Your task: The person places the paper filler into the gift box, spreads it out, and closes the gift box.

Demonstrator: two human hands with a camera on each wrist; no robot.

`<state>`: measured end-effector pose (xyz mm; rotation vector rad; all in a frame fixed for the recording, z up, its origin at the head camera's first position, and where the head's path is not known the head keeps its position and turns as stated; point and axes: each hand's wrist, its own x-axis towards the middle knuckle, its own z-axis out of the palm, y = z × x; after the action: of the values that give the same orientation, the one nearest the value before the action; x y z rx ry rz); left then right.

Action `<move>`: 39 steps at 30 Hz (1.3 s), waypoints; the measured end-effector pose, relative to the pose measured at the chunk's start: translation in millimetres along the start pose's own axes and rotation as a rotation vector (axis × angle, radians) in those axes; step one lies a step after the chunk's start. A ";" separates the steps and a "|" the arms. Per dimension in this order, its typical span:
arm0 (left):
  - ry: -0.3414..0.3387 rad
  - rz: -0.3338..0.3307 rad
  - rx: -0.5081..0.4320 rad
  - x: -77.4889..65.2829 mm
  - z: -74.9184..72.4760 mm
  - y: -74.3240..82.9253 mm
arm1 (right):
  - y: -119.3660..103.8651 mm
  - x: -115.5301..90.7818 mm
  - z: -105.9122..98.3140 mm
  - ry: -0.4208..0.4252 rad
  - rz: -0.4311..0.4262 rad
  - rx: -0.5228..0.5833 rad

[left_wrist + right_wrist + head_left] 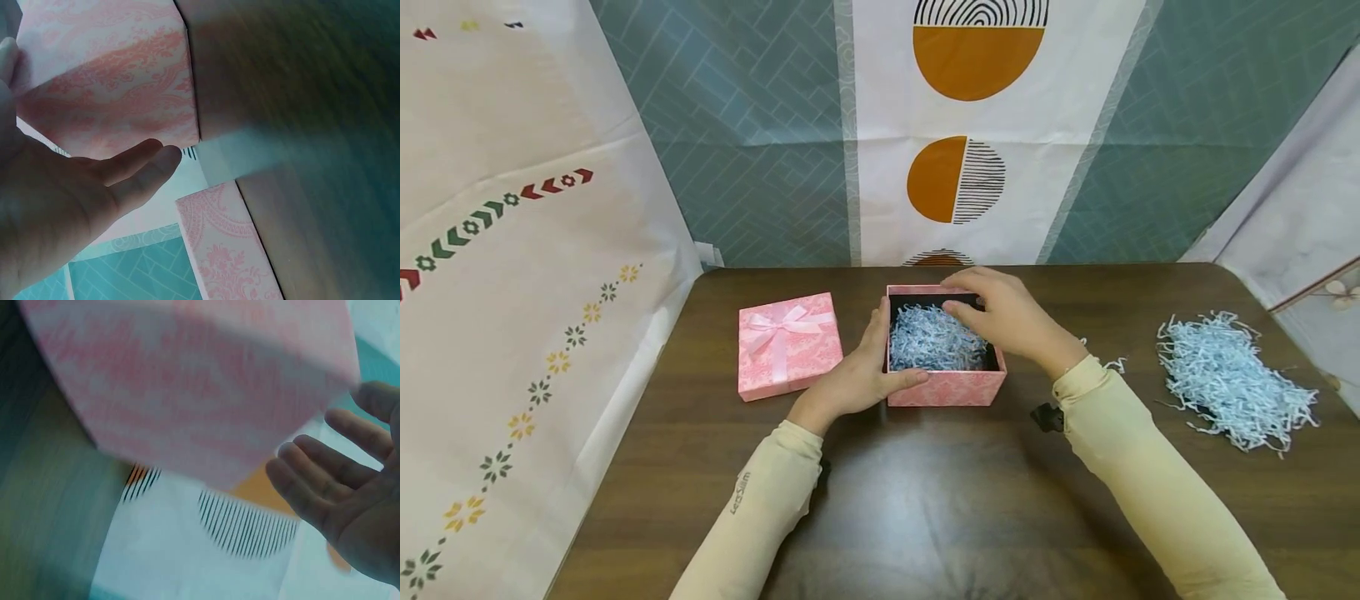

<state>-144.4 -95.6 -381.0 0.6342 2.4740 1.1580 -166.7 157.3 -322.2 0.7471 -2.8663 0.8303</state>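
Observation:
A pink patterned gift box (947, 390) with a dark inside stands uncovered on the table. Crinkled light-blue shredded paper (936, 337) lies in it. My left hand (861, 375) rests along the box's left side, its thumb at the front wall; in the left wrist view its fingers (140, 181) look fairly straight beside the pink wall. Over the box's right back part hovers my right hand (1011, 317), fingers spread and bent loosely. In the right wrist view nothing shows between that hand's fingers (300, 487). The matching lid (790, 358), with a pink ribbon bow, lies left of the box.
A loose heap of light-blue shredded paper (1232, 383) sits on the right of the brown table (910, 508). A few stray strands (1116, 364) lie between box and heap. Patterned cloth (760, 150) hangs behind the table and at both sides.

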 end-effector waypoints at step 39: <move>0.020 0.043 -0.037 4.2 6.3 -0.2 | 225.5 -219.0 -85.7 -0.215 0.715 -0.130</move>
<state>-145.0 -89.5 -385.5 0.6713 2.4604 1.2294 -85.9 463.0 -400.9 -0.2544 -3.3697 0.6160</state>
